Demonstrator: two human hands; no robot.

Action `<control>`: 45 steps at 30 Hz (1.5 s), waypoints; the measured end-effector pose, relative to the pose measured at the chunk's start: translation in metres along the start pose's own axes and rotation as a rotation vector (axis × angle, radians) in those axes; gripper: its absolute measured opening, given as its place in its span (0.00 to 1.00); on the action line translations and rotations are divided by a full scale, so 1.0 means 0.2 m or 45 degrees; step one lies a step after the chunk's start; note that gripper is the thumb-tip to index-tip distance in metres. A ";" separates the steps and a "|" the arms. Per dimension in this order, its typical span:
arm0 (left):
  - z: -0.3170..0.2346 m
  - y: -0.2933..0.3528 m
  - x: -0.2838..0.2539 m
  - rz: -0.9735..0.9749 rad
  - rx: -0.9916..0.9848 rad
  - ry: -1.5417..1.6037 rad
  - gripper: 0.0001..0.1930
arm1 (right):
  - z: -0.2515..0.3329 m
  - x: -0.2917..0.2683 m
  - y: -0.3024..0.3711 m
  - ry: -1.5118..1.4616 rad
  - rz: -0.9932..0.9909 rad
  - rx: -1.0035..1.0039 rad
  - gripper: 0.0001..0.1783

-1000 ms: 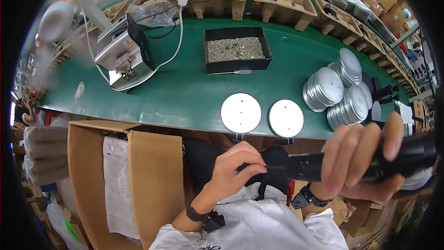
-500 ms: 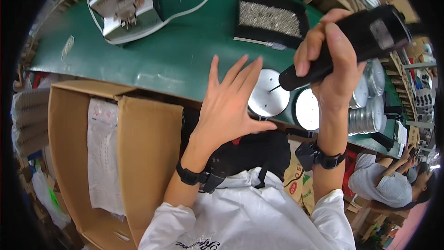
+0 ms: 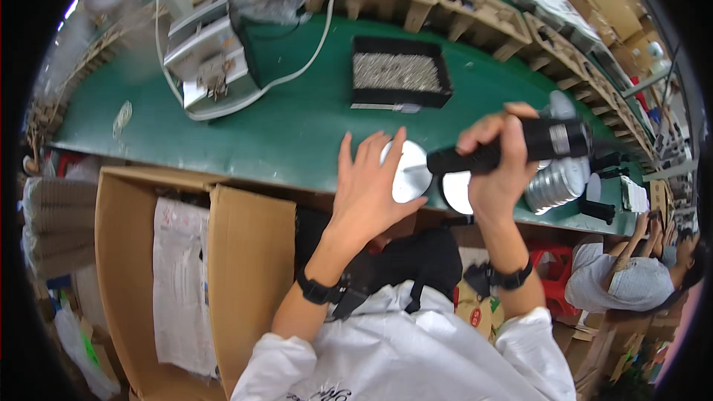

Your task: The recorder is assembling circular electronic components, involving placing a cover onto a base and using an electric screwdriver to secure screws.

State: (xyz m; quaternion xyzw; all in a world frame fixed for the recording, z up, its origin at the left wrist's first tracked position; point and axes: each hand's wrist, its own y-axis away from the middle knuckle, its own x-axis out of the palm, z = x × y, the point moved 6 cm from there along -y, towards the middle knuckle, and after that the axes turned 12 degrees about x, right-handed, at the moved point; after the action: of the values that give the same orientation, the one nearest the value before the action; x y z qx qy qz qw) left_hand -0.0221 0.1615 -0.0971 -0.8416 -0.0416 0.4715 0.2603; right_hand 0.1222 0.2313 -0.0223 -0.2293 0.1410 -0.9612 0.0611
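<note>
A round silver metal disc (image 3: 413, 180) lies near the front edge of the green bench. My left hand (image 3: 368, 189) is spread over its left side, fingers stretched out and thumb apart along the near edge. In my right hand (image 3: 499, 171) is a black electric screwdriver (image 3: 546, 142), held nearly level, with my fingers wrapped round its body. Its thin bit reaches left over the disc; blur hides whether the tip touches. Just right of that disc lies a second silver disc (image 3: 457, 194), partly under the tool and my right hand.
Beyond the discs stands a black tray (image 3: 364, 98) full of small metal screws. A stack of silver discs (image 3: 553, 186) stands to the right. A metal device (image 3: 212, 67) with a white cable is at back left. An open cardboard box (image 3: 252, 275) sits left; another person (image 3: 624, 275) is far right.
The view has shifted, showing more of the bench's far side. The screwdriver has tilted from slanting to nearly level, and my right hand is lower. My left hand stays spread at the disc.
</note>
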 end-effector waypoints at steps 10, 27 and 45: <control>-0.60 -0.50 0.16 0.336 0.390 0.030 0.49 | 0.35 -1.40 0.52 0.987 -0.627 0.317 0.14; -1.78 -0.70 0.64 0.606 1.361 0.161 0.38 | 0.77 -1.68 0.70 1.114 -0.357 0.569 0.29; -0.18 1.16 -1.38 -0.333 -0.646 -0.570 0.15 | 0.73 -1.63 0.82 2.228 -0.623 -0.484 0.27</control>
State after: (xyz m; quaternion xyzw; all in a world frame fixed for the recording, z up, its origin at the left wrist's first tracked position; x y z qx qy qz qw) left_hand -0.1865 -0.1399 0.0195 -0.7430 -0.3202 0.5815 0.0858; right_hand 0.4867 0.0985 -0.0838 0.5481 0.2398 -0.7388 -0.3103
